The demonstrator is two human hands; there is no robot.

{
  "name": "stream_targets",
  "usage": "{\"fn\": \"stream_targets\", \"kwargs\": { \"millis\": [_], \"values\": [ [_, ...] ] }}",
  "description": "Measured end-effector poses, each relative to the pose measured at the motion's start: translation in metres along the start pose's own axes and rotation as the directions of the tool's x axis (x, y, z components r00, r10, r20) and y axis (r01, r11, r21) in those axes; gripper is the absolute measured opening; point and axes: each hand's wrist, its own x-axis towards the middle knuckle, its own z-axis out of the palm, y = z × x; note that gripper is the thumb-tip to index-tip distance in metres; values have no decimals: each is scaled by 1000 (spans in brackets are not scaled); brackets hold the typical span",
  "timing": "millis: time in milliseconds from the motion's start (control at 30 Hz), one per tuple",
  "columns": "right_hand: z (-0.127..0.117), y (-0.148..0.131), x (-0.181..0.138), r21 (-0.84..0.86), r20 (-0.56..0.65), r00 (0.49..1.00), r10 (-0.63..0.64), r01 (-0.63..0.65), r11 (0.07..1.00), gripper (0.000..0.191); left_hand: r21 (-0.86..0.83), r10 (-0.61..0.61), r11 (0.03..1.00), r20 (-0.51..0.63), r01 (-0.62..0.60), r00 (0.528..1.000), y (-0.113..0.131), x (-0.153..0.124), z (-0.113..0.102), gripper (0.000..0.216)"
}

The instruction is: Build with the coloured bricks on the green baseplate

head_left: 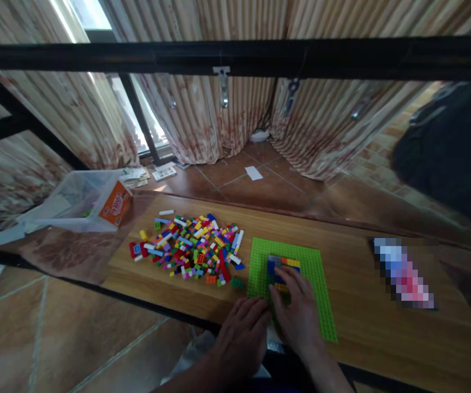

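Daylight entering through window (94, 15), upper left; foreground appearing dim; wide lens stretching edges; pixelation masking flat object (403, 273).

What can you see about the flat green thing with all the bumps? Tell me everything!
The green baseplate is a flat, bright green sheet, probably plastic, covered in rows of little studs. It lies on the wooden tabletop. A small multicoloured block build sits on it, with the right hand over that. The left hand is at its near left corner, maybe touching; the hands hide some of it.
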Motion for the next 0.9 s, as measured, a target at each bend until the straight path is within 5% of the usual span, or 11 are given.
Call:
{"fn": "stream_targets", "kwargs": {
  "millis": [200,400,567,900],
  "values": [
    [1,-5,7,-20,10,1000,-18,19,1000,30,-96,5,995,-15,-7,1000,-2,-2,1,39],
    [17,-41,16,80,210,971,-116,101,992,19,-193,111,975,-14,-112,994,-10,-10,-4,34],
    [37,-57,20,-3,318,936,-153,162,987,11,-161,144,976,-7,-144,989,-14,-22,9,30],
    [13,-39,5,131,215,977,-7,-22,991,16,-178,92,980,13,-88,996,-11,-13,-3,43]
  ]
}}
